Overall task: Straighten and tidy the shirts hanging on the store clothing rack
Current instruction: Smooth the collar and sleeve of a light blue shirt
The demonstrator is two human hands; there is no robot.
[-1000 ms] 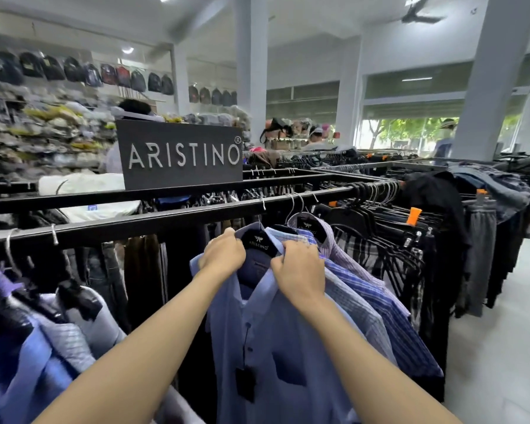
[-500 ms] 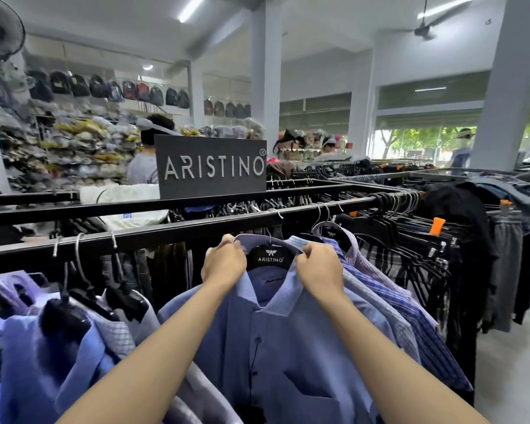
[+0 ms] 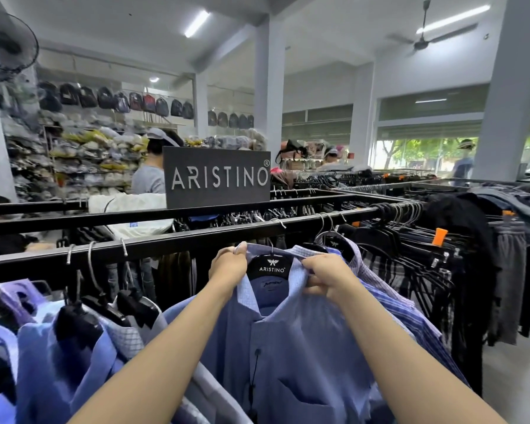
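A light blue shirt [image 3: 291, 341] hangs on a black hanger [image 3: 271, 266] from the black rack rail [image 3: 172, 246], facing me. My left hand [image 3: 228, 266] grips the left side of its collar. My right hand [image 3: 326, 276] pinches the right side of the collar and pulls it outward. Striped and checked blue shirts [image 3: 404, 313] hang close behind it on the right. More blue and lilac shirts [image 3: 74, 356] hang on the left, slumped at uneven angles.
A dark brand sign [image 3: 216, 180] stands on the rear rail. Empty black hangers and dark trousers [image 3: 426, 258] fill the rack's right end. A person [image 3: 150, 175] stands beyond the rack by shelves of bagged goods. White pillars rise behind; pale floor [image 3: 514, 377] lies at the right.
The view has moved closer and tilted up. Both hands have slid along the collar and spread it wider, so the hanger's logo shows fully.
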